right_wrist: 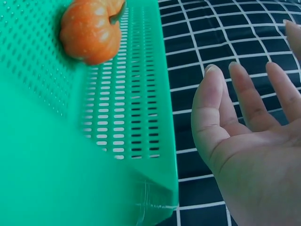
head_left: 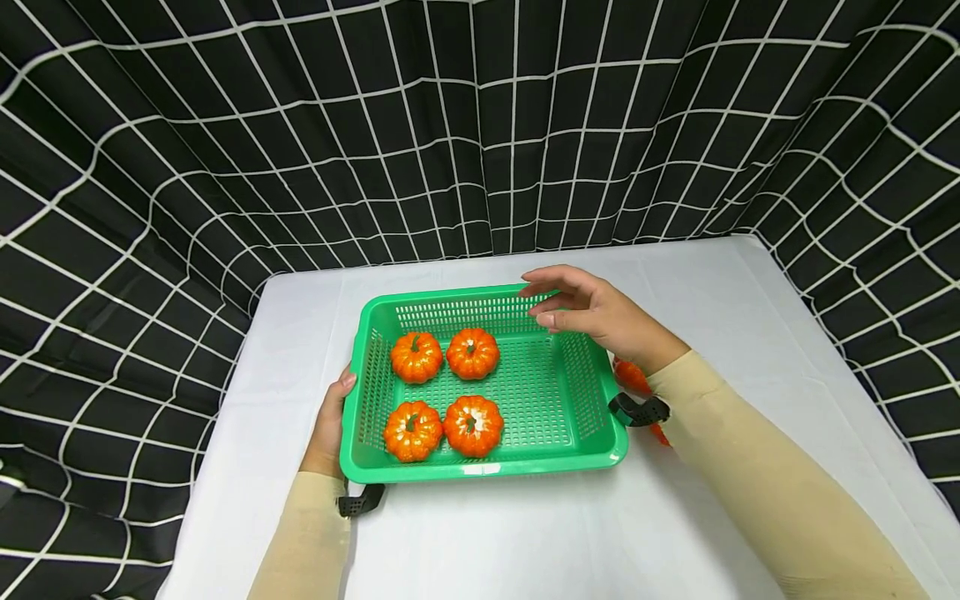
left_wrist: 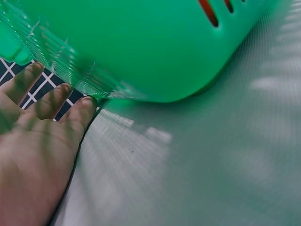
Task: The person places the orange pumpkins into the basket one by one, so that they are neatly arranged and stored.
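Sitting in green basket [head_left: 534, 392]: four pumpkins [head_left: 472, 353].

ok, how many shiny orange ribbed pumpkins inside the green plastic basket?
4: far-left pumpkin, far-middle pumpkin, near-left pumpkin, near-middle pumpkin. Uncounted: orange objects right of the basket, partly hidden by the right arm.

One basket [head_left: 540, 468], four pumpkins [head_left: 473, 426] inside, and partly hidden orange objects [head_left: 632, 377], number unclear.

Back from the right hand's [head_left: 596, 312] fingers, the sleeve [head_left: 772, 475] partly hid orange objects [head_left: 632, 377]. The basket's [head_left: 420, 473] rim hid most left hand [head_left: 327, 425] fingers from the head view. Left of the right fingers, their wrist view cropped a pumpkin [right_wrist: 90, 34].
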`<state>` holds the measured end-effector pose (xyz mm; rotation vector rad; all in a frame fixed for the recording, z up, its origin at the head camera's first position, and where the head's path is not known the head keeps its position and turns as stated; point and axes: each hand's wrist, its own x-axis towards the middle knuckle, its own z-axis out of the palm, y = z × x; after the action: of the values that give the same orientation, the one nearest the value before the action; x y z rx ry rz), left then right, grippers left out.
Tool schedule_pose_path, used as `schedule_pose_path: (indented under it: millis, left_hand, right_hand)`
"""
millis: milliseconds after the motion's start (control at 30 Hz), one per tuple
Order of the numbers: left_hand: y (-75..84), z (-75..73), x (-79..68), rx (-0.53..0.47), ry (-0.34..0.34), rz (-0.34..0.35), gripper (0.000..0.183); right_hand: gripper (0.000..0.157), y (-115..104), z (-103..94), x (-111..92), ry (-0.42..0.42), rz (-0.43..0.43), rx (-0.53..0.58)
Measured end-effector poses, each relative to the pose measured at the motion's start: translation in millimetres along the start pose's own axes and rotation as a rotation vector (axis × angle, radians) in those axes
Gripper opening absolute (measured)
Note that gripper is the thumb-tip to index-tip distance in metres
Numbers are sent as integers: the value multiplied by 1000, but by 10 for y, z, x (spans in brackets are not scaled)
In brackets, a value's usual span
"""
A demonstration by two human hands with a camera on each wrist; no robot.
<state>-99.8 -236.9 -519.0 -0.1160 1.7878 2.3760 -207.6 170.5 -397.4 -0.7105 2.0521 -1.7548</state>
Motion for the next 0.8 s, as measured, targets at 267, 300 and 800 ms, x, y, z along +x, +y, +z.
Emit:
schedule_pose_path:
  millis: [267,300,800]
  left_hand:
    - [21,9,-3,11,4,7,73]
    - [25,10,-4,14,2,11,73]
    - [9,2,-3,22,2,21,73]
  right_hand:
    - [46,2,-70,-58,30,24,-23]
    - [46,3,-82,-71,34,31,-22]
    - [47,38,-313,-218,87,67,-24]
